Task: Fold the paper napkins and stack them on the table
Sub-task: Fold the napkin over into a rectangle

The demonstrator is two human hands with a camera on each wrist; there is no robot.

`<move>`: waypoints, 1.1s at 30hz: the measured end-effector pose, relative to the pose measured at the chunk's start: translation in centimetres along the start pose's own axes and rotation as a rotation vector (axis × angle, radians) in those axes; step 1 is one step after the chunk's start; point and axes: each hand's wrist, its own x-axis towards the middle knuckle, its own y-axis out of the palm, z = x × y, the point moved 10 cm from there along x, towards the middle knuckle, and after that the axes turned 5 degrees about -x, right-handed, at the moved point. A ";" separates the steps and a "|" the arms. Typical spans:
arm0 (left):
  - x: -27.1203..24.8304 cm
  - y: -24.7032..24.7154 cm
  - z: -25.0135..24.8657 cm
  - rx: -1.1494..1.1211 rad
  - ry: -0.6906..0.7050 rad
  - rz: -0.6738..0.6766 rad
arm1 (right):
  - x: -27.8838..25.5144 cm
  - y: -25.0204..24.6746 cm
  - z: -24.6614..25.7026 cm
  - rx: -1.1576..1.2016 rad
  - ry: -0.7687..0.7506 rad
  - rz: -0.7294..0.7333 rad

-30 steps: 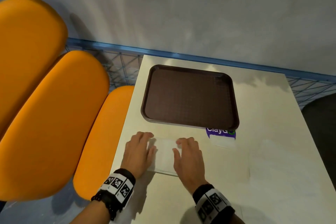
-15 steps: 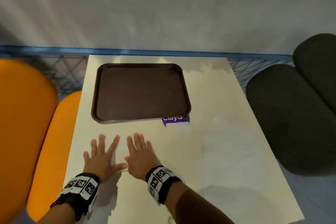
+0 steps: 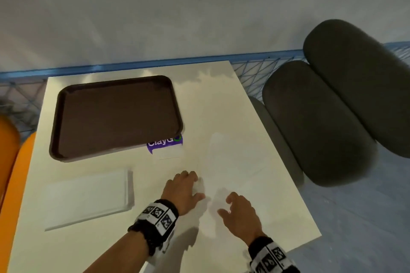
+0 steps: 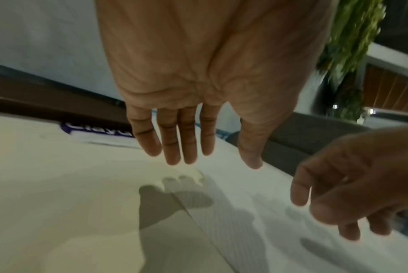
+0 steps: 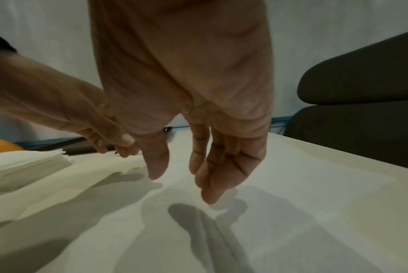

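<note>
A stack of folded white napkins (image 3: 88,197) lies at the front left of the table (image 3: 221,99); its layered edge shows in the right wrist view (image 5: 25,164). A flat, unfolded white napkin (image 3: 239,162) lies on the right half of the table, hard to tell from the pale top. Its left edge (image 4: 198,221) runs under my left hand. My left hand (image 3: 186,182) hovers over that edge with straight fingers (image 4: 186,147), holding nothing. Beside it my right hand (image 3: 233,206) hangs above the napkin with relaxed fingers (image 5: 212,181), also holding nothing.
A dark brown tray (image 3: 55,131) sits at the back left of the table. A purple and white card (image 3: 165,143) pokes out from under its near right corner. Grey chair cushions (image 3: 332,117) stand along the right edge, an orange seat (image 3: 13,162) on the left.
Both hands have lifted off the folded stack and moved right, over the flat napkin. The head view has swung to the right.
</note>
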 end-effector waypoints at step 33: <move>-6.5 -7.6 -3.9 -1.103 0.016 -0.015 | 3.6 -0.6 -3.9 0.186 -0.083 0.136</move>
